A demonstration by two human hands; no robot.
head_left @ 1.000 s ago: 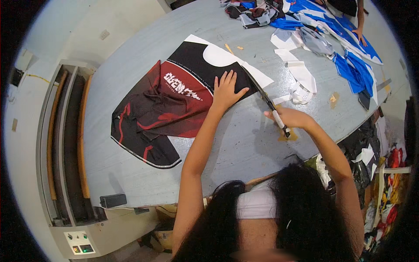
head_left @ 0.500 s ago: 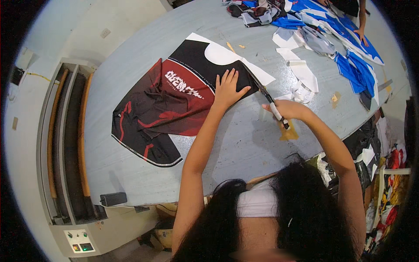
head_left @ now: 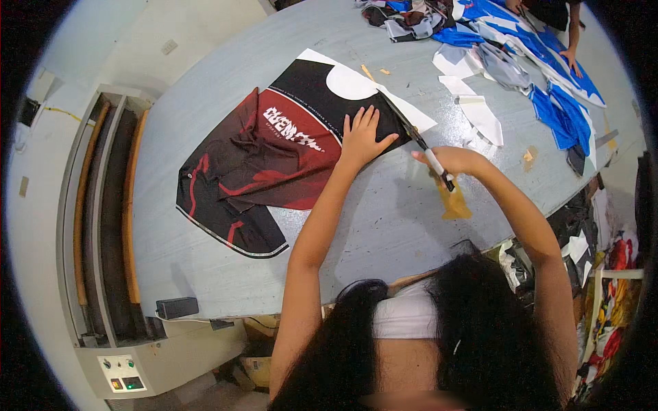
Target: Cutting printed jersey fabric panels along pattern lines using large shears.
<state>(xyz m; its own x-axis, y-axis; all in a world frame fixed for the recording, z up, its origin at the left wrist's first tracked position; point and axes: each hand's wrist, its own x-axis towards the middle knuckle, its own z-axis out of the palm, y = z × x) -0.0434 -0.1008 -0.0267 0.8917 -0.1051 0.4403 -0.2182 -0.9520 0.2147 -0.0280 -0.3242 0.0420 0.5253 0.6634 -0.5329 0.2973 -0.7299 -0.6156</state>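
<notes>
A black and red printed jersey panel point(head_left: 288, 171) lies on the grey table, with white margin point(head_left: 412, 113) along its far right edge. My left hand point(head_left: 365, 137) presses flat on the panel's black upper part, fingers spread. Just right of it, my right hand point(head_left: 458, 162) is closed around the light-wrapped handle of long dark scissors point(head_left: 419, 142). Their blades point away and to the left, along the border between black fabric and white margin. How far apart the blades stand is hard to see.
White offcuts point(head_left: 480, 118) lie beyond my right hand. Blue and white fabric pieces point(head_left: 558, 116) and a mixed fabric pile point(head_left: 404, 20) are at the far right, by another person's hand point(head_left: 570, 61). A roller machine point(head_left: 113, 219) stands left, near a small black box point(head_left: 177, 307).
My right hand and the scissors' handle have shifted slightly away from me. My left hand stays on the panel. The whole view has moved a little.
</notes>
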